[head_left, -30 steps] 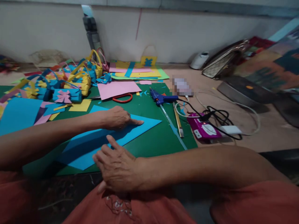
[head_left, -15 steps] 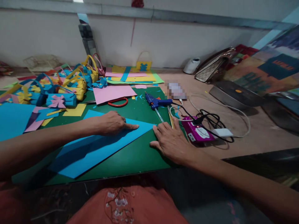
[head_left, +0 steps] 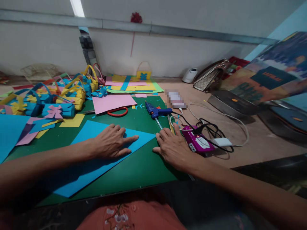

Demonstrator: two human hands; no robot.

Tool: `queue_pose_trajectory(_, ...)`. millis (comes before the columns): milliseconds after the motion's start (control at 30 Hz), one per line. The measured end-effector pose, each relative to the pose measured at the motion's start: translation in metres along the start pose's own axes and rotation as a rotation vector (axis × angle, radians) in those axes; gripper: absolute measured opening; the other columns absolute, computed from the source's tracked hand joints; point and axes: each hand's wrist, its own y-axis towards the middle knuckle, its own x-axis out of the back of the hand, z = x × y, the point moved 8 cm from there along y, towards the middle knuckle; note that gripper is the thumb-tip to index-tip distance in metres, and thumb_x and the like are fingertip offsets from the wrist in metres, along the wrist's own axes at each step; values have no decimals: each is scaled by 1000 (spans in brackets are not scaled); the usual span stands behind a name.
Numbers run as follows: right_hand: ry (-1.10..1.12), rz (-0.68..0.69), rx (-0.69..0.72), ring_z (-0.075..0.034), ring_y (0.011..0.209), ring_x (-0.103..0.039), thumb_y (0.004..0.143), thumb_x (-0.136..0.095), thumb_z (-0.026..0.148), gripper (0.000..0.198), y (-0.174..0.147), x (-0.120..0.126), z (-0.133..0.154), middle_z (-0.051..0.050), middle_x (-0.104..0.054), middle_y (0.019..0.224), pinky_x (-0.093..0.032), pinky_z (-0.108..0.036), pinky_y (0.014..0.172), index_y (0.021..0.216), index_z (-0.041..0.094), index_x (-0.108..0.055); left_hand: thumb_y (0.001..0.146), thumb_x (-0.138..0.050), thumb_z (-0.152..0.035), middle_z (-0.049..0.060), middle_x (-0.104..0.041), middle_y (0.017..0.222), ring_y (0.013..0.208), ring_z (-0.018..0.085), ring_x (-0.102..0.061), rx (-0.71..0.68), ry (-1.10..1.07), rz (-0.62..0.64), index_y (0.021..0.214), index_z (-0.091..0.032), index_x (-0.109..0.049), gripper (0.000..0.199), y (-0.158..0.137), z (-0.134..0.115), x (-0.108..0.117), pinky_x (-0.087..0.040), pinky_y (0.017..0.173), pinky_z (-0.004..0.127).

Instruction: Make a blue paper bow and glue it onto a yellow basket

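A blue paper sheet (head_left: 91, 175), folded to a sharp point on its right, lies on the green mat (head_left: 130, 169). My left hand (head_left: 110, 142) rests on the sheet, index finger stretched toward the point and thumb spread along the lower edge. Beside the tip, my right hand (head_left: 172, 147) lies flat on the mat, fingertips touching or almost touching the paper. Neither hand grips anything. Just beyond the right hand is a blue hot glue gun (head_left: 157, 111) with a clear glue stick in it. Red-handled scissors (head_left: 117, 111) lie partly under a pink sheet (head_left: 112, 103).
Several small paper handbags (head_left: 57, 110) crowd the left back. Stacked coloured sheets (head_left: 153, 85) lie at the back. On the right are a purple power strip (head_left: 196, 140) with tangled cords, a phone (head_left: 176, 99) and dark-lidded containers (head_left: 232, 103).
The view has tipped upward, so the table sits lower in it. My left thumb has come out from the hand and spread onto the paper. My right hand stays beside the tip.
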Motion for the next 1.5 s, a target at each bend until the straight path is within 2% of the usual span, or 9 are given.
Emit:
queue_pose_trajectory(167, 42, -12, 56, -26, 93, -48, 88, -50, 45, 38, 6, 3, 11, -10, -59, 91, -22, -49, 96, 98, 11, -65, 91, -32, -49, 11, -50, 98, 84, 26, -46, -18, -63, -16, 134, -25, -41, 49, 2, -7, 2, -37, 65, 36)
queue_pose_trajectory(400, 227, 8, 166, -26, 96, -48, 91, -44, 42, 39, 23, 3, 33, -10, -58, 96, -22, -48, 99, 108, 10, -59, 92, -32, -39, 12, -48, 100, 85, 26, -42, -73, -134, -20, 130, -15, -43, 46, 8, -13, 0, -41, 68, 39)
queue_pose_trajectory(567, 256, 54, 162, -27, 99, -49, 92, -43, 41, 42, 36, 0, 33, -13, -60, 97, -21, -49, 101, 109, 7, -59, 93, -29, -40, 13, -49, 102, 87, 26, -44, 12, -129, -5, 132, -13, -41, 48, 14, -9, -4, -42, 71, 39)
queue_pose_trajectory(800, 263, 5, 128, -29, 101, -53, 91, -43, 42, 46, 41, -4, 30, -15, -65, 99, -19, -52, 103, 117, 6, -56, 93, -29, -44, 11, -51, 99, 85, 24, -47, 108, -157, 18, 134, -17, -37, 50, 17, -2, -10, -43, 69, 37)
queue_pose_trajectory(1000, 244, 54, 123, -30, 104, -54, 91, -39, 47, 56, 39, -6, 25, -17, -65, 101, -18, -54, 102, 126, 4, -51, 93, -27, -47, 13, -52, 101, 87, 27, -49, 201, -158, 16, 133, -13, -40, 54, 1, 13, -15, -43, 69, 38)
queue_pose_trajectory(1267, 179, 14, 139, -27, 91, -55, 91, -45, 43, 49, 38, -5, 19, -13, -65, 95, -24, -52, 94, 124, 9, -54, 93, -26, -45, 14, -54, 100, 89, 26, -49, 376, -74, 67, 130, -10, -42, 53, -38, 51, -23, -42, 71, 36)
queue_pose_trajectory(1367, 164, -29, 147, -25, 85, -54, 91, -45, 42, 44, 38, -3, 18, -11, -65, 89, -24, -50, 92, 120, 11, -56, 94, -26, -45, 14, -54, 101, 89, 26, -49, 427, -40, 70, 127, -10, -45, 51, -52, 62, -24, -41, 72, 36)
queue_pose_trajectory(1500, 120, -21, 144, -25, 83, -53, 90, -46, 44, 45, 37, -6, 16, -10, -64, 86, -23, -50, 91, 120, 11, -56, 94, -26, -42, 13, -56, 102, 89, 25, -48, 490, -9, 70, 124, -12, -47, 47, -64, 72, -23, -41, 72, 35)
